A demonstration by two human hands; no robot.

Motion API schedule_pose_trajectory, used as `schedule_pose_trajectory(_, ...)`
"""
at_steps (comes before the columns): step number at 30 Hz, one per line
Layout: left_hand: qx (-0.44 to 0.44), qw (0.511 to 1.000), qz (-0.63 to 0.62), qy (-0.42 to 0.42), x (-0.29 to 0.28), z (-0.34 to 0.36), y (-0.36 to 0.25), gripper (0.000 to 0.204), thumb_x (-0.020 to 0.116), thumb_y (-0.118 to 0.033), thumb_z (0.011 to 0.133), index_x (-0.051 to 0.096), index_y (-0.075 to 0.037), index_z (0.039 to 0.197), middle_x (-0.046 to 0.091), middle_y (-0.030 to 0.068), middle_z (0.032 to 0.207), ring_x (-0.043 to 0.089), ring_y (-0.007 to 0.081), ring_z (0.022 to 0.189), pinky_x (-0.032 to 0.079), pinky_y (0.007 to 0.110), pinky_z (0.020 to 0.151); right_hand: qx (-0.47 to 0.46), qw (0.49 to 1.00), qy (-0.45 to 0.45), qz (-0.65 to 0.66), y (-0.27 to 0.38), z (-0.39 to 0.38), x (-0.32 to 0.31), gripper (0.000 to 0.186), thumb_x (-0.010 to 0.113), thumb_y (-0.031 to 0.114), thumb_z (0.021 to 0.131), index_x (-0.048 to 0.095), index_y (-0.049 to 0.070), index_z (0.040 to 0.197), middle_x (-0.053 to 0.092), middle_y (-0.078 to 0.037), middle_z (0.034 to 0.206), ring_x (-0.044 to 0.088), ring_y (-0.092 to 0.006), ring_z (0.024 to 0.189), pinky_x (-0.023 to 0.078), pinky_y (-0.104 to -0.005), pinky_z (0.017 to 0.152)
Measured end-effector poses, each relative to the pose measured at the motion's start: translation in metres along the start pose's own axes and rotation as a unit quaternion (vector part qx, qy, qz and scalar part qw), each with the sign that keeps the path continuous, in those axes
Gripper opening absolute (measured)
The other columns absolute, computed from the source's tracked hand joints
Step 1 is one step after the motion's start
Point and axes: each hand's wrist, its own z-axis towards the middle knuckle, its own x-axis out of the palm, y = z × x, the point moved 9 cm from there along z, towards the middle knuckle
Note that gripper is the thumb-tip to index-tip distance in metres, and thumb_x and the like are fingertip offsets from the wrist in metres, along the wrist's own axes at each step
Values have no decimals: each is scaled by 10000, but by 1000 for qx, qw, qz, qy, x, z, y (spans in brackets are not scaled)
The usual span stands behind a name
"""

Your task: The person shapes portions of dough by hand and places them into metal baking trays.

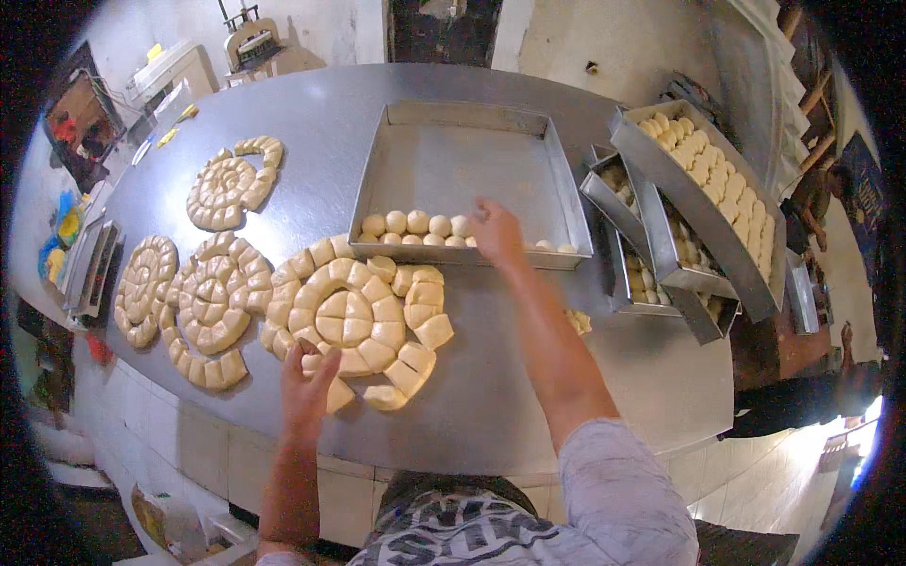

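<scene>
Pale dough, cut into wedges and laid in coiled rounds, covers the left half of the steel tabletop (491,377). Nearest round (354,316) sits just ahead of the person, partly broken up at its lower right edge, loose wedges trailing off. Left hand (307,382) rests on that round's near edge, fingers curled onto a wedge; whether it actually grips one, cannot tell. Right hand (497,234) reaches over the near wall of a square metal tray (557,179), fingers bent down at the end of a single row of dough balls (415,226) along the tray's near side; cannot tell if it holds a ball or has let go. Judging by that one row, filling is early: most of the tray floor is bare. Three more cut rounds (219,292) lie untouched further left and toward the far edge. To the right, stacked tilted trays (703,179) already hold rows of shaped balls, so some batches look finished. Small loose dough bit (578,323) beside the right forearm. Scale-like device and coloured items at far left, unclear.
</scene>
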Motion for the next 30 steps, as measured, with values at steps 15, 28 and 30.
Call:
schedule_pose_trajectory(15,261,838,449,167,165,198,-59,490,345,-441,929,591,-48,1090,608,182,1050,541,337,1029,395,387,907,144,975,-51,-162,-20,-323,-183,387,504,99,833,491,30,1214,492,-130,1174,462,-227,1080,350,-375,944)
schedule_pose_trajectory(28,540,640,537,101,184,197,-12,388,453,-321,903,466,-113,1230,503,173,1223,470,370,1104,392,437,930,130,926,58,-350,-105,-309,-185,380,628,231,760,510,39,1066,500,-207,1095,410,-391,1094,291,-496,968)
schedule_pose_trajectory(30,404,839,364,1,158,179,-68,329,558,-188,851,502,-96,1163,515,153,1145,481,351,1043,416,419,873,104,919,-117,-363,-102,-260,-224,193,622,131,742,485,15,813,495,-156,836,474,-348,854,356,-445,826)
